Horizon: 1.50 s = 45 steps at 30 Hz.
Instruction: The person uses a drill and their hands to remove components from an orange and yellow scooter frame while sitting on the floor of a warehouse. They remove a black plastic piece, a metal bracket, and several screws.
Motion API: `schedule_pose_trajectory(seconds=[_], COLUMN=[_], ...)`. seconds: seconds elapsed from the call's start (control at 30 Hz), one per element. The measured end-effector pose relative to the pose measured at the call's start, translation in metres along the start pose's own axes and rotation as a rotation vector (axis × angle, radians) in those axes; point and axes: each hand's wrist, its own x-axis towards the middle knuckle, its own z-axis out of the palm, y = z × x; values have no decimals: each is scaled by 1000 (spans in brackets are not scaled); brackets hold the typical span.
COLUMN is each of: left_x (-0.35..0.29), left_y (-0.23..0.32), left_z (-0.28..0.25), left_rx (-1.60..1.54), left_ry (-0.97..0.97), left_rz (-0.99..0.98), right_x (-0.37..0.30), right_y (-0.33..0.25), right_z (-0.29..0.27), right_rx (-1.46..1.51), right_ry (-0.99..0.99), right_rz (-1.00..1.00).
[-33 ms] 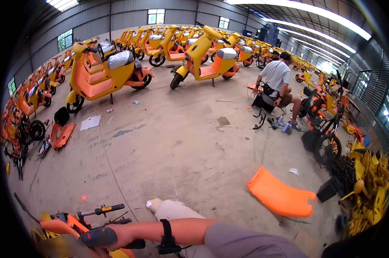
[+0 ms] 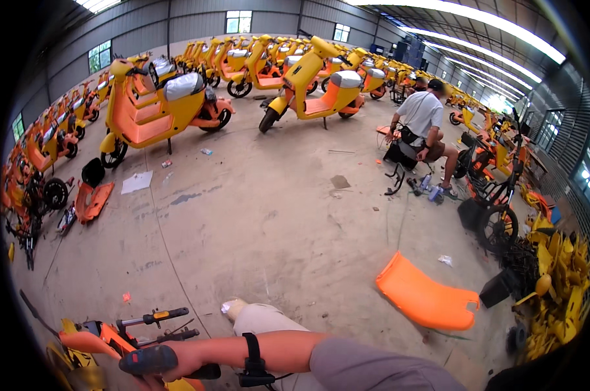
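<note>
My right arm reaches in from the lower right, with a black strap near the wrist. My right hand (image 2: 183,360) is closed around a dark, rounded power tool with a red mark, which looks like a cordless drill (image 2: 148,360). The drill is over a partly dismantled orange and yellow scooter (image 2: 89,342) at the lower left. A black bar with a yellow band (image 2: 155,317) sticks out beside the drill. The drill's tip and the spot it points to cannot be made out. My left hand does not show.
A curved orange panel (image 2: 428,293) lies on the floor at right, near a heap of yellow parts (image 2: 559,287). Another person (image 2: 420,120) sits low beyond it, by a stripped scooter (image 2: 500,195). Rows of yellow scooters (image 2: 314,88) stand behind; an orange part (image 2: 93,202) lies at left.
</note>
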Motion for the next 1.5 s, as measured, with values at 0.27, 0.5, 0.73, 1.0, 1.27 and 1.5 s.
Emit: schedule_pose_trajectory(seconds=[0.27,0.5,0.73,1.0,1.27,1.5], left_x=[13,27,29,25,18,13], left_y=[-5,-10,-10,5,-14,-31], left_z=[0,1,5,15,-1,-18], left_rx=[32,18,18,24,26,31], left_ry=[-4,11,12,38,83,95], left_rz=[-34,-38,-45,-30,-57,-72], right_x=[18,8,-9,-8,-15,-14], right_y=[33,8,-20,-15,-20,-20], right_z=[-12,-16,-25,-22,-13,-13], right_rx=[296,262,105,-53,-169,29], right_ry=[95,133,98,119,103,31], right_rz=[308,171,53,-206,-197,-261])
